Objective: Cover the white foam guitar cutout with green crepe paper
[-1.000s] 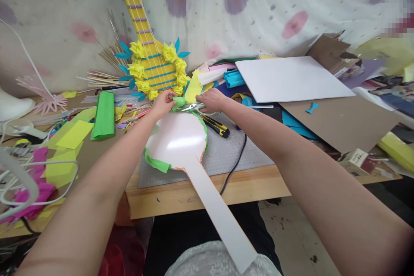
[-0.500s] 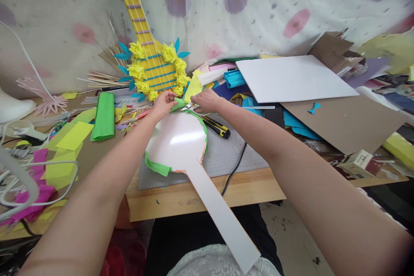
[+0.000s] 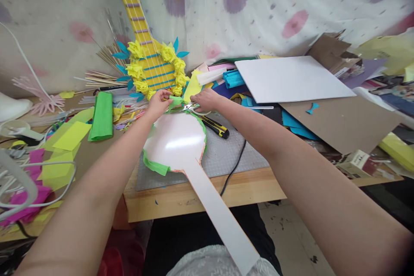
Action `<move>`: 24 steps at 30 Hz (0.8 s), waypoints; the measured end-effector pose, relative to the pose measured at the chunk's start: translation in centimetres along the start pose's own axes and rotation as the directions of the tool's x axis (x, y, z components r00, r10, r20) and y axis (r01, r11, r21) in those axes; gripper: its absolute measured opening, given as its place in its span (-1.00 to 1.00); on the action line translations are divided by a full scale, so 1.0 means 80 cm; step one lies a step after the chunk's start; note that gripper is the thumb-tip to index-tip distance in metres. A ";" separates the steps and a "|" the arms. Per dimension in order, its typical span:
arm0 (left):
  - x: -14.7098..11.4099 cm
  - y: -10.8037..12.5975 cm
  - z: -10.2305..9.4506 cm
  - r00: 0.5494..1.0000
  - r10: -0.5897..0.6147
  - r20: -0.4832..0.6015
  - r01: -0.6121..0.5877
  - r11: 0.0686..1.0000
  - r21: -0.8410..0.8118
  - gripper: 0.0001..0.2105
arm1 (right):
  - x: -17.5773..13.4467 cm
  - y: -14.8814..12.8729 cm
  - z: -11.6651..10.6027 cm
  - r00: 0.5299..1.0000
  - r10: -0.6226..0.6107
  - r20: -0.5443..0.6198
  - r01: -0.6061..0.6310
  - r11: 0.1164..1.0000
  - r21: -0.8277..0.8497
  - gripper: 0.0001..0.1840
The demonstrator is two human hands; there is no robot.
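Observation:
A white guitar-shaped board [image 3: 176, 142] lies with its round body on the grey cutting mat [image 3: 233, 155] and its neck reaching over the table edge to my lap. Green crepe paper [image 3: 156, 165] borders most of the round body. At the body's far edge, my left hand [image 3: 161, 101] pinches a loose piece of that green paper. My right hand [image 3: 204, 99] grips a pair of scissors [image 3: 187, 106], their blades at the green paper. Just right of the board rests a yellow-and-black utility knife [image 3: 217, 127].
Behind stands a yellow paper guitar [image 3: 155, 67] with yellow flowers. A green crepe roll [image 3: 101, 116] and yellow sheets [image 3: 71, 135] lie left. To the right, a white board [image 3: 294, 78] tops brown cardboard [image 3: 343, 123]. A black cable [image 3: 233, 170] hangs over the table edge.
My left hand has shifted slightly left, and more of the green paper shows between it and the scissors. The board stays in place; the whole view has drifted slightly.

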State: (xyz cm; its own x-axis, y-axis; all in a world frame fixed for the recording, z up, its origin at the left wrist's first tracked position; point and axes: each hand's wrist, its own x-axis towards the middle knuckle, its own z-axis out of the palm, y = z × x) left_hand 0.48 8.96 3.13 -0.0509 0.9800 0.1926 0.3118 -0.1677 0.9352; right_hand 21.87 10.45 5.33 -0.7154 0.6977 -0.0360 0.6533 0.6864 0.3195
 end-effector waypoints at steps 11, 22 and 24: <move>0.002 -0.004 0.001 1.000 0.013 0.026 -0.013 1.000 -0.024 -0.76 | 0.041 0.002 -0.002 0.991 -0.125 -0.052 0.123 0.991 -0.049 -0.54; -0.002 -0.002 -0.005 0.999 0.003 -0.042 -0.005 0.999 -0.032 -0.78 | 0.041 -0.002 0.007 0.992 -0.123 -0.028 0.122 0.992 -0.029 -0.52; -0.002 0.003 -0.008 0.997 0.000 -0.080 -0.001 1.000 -0.020 -0.79 | 0.037 -0.003 0.005 0.992 -0.121 -0.027 0.121 0.992 -0.030 -0.55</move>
State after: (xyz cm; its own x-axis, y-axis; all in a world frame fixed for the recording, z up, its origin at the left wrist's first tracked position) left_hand -0.05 8.67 3.48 -0.1263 0.9683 0.2155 0.2931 -0.1711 0.9406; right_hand 19.69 12.48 4.78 -0.7960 0.6034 -0.0485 0.5546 0.7591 0.3410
